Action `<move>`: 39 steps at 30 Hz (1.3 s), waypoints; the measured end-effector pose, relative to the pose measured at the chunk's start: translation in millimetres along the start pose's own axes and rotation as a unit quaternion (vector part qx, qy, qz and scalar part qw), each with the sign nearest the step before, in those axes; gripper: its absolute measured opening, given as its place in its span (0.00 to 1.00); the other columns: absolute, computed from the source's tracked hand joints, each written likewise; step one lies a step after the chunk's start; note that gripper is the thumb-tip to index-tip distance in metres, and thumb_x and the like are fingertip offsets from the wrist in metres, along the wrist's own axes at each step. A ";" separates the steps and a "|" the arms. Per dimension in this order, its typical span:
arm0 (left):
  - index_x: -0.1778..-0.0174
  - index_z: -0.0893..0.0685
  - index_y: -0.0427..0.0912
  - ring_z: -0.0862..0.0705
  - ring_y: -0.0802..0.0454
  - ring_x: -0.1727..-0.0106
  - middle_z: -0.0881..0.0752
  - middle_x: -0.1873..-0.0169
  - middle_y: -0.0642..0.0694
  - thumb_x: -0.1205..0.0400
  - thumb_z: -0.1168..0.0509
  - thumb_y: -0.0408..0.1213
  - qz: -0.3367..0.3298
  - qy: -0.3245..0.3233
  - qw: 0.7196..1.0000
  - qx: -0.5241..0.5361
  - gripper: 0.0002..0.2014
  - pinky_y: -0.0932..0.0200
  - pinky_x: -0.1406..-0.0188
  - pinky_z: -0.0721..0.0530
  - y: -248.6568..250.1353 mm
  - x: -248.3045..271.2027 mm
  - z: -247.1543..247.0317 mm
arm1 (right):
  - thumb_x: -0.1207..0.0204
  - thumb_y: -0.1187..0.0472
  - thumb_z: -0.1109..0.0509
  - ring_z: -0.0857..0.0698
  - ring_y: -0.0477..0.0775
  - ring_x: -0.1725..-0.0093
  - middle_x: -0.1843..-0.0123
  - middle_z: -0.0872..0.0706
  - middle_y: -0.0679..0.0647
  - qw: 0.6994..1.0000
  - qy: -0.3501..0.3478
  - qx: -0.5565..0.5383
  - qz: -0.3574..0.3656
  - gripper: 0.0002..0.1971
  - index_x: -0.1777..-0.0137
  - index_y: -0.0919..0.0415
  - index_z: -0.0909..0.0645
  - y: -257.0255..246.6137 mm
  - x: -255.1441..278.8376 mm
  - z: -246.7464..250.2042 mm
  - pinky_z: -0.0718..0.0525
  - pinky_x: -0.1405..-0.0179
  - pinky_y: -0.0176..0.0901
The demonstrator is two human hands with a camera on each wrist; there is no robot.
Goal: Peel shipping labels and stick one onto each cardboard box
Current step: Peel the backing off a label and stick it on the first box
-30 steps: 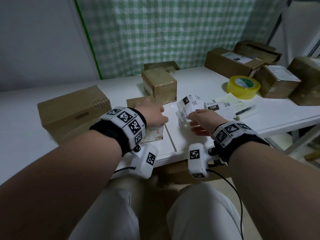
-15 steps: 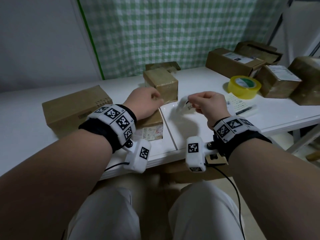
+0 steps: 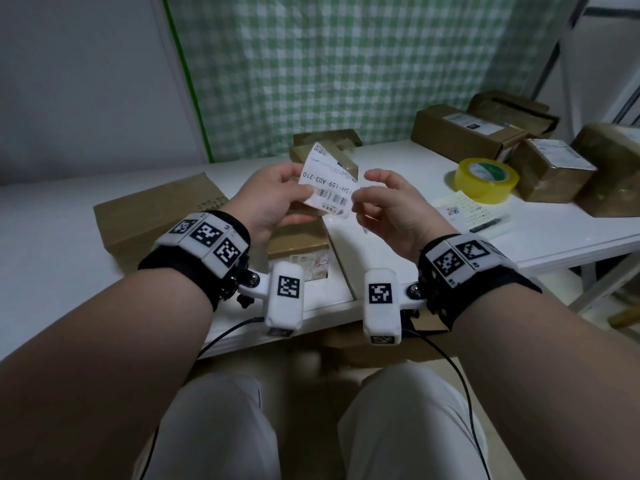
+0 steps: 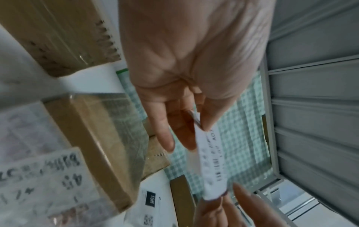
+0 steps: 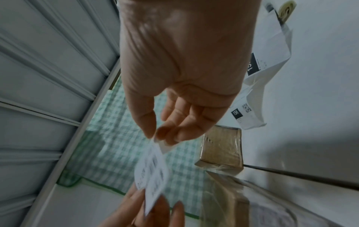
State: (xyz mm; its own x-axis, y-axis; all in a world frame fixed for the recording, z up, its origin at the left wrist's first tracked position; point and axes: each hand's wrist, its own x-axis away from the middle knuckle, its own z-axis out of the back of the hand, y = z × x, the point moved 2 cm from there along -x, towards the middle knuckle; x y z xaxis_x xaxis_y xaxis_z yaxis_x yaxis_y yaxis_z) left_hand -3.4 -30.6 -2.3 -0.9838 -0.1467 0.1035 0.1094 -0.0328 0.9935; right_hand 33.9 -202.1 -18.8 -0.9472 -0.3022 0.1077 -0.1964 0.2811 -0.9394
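A white shipping label (image 3: 327, 188) with a barcode is held up in the air above the table between both hands. My left hand (image 3: 298, 189) pinches its left edge between thumb and fingers (image 4: 208, 121). My right hand (image 3: 358, 197) pinches its right corner with thumb and fingertips (image 5: 149, 130). Below the hands lies a small flat cardboard box (image 3: 298, 245) with a printed sticker on its near end. A larger bare box (image 3: 156, 213) sits to the left. A taped box (image 3: 329, 152) stands behind the label, partly hidden by it.
Labelled boxes (image 3: 460, 133) (image 3: 550, 168) and a wrapped one (image 3: 609, 168) crowd the back right. A yellow tape roll (image 3: 485, 180), loose label sheets (image 3: 464, 211) and a pen (image 3: 488, 225) lie right of my hands. The white table's front edge (image 3: 346, 306) is near my wrists.
Both hands rose from the table. The left hand left the small box and took the label's left edge. The right hand carried the label up, and it is now spread between them.
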 end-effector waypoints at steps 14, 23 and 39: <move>0.30 0.24 0.52 0.23 0.44 0.35 0.28 0.31 0.41 0.23 0.32 0.36 -0.075 0.158 0.929 -0.326 0.24 0.50 0.35 0.22 -0.8 -7.5 35.0 | 0.28 0.73 0.27 0.17 0.50 0.69 0.67 0.17 0.55 0.995 0.020 0.092 -0.035 0.08 0.61 0.63 0.22 18.7 -6.7 -9.1 0.14 0.72 0.32; 0.46 0.13 0.51 0.22 0.56 0.46 0.19 0.51 0.55 0.33 0.21 0.45 -0.228 0.010 0.875 -0.427 0.19 0.65 0.50 0.31 0.1 6.5 5.5 | 0.26 0.65 0.26 0.22 0.48 0.71 0.79 0.23 0.48 0.997 0.005 0.048 -0.064 0.06 0.60 0.66 0.20 28.3 -9.1 -18.2 0.15 0.73 0.32; 0.62 0.10 0.42 0.20 0.59 0.68 0.13 0.68 0.50 0.29 0.31 0.26 -0.220 0.026 0.880 -0.419 0.08 0.73 0.65 0.24 -29.9 4.1 0.0 | 0.24 0.65 0.30 0.17 0.42 0.73 0.68 0.11 0.50 0.988 -0.077 0.063 -0.122 0.05 0.61 0.62 0.16 48.9 2.0 -13.8 0.17 0.73 0.29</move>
State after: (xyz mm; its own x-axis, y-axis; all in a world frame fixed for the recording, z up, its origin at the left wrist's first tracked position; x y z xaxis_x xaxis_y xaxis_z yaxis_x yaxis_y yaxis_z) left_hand -10.8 -30.3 -31.6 -0.9517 0.0193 -0.3065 -0.1935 -0.8127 0.5497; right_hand 18.9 -176.4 -60.0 -0.8236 -0.4852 0.2936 -0.3716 0.0707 -0.9257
